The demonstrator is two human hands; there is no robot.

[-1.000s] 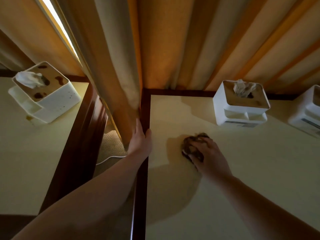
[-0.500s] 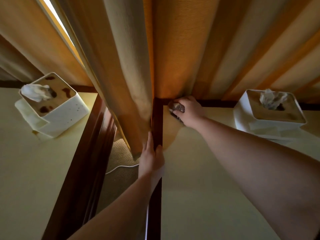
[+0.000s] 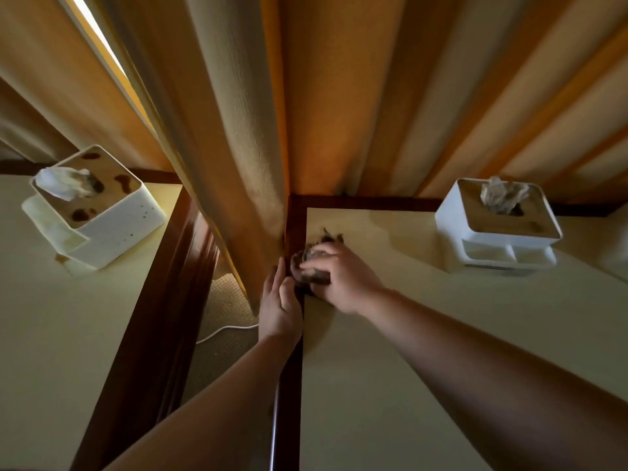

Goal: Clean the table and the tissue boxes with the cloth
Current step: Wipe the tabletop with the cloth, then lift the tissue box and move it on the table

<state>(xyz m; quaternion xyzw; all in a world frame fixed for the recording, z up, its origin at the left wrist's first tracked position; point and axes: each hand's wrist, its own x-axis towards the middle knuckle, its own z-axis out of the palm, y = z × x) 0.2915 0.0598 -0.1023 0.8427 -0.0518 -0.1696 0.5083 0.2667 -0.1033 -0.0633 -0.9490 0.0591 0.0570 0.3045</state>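
Fingers point(image 3: 314, 263) on cloth point(image 3: 314, 271), curtain point(image 3: 244, 198) beside

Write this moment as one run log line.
right hand presses cloth on table left edge | left hand flat on dark rim | tissue boxes untouched

My cloth point(image 3: 314, 263) is mottled dark brown, the table point(image 3: 424, 351) pale cream edged in dark reddish wood, both tissue boxes point(image 3: 498, 229) white with brown-stained tops.

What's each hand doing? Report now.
Left hand: open, straight fingers against the table's dark edge.
Right hand: holding the cloth on the table.
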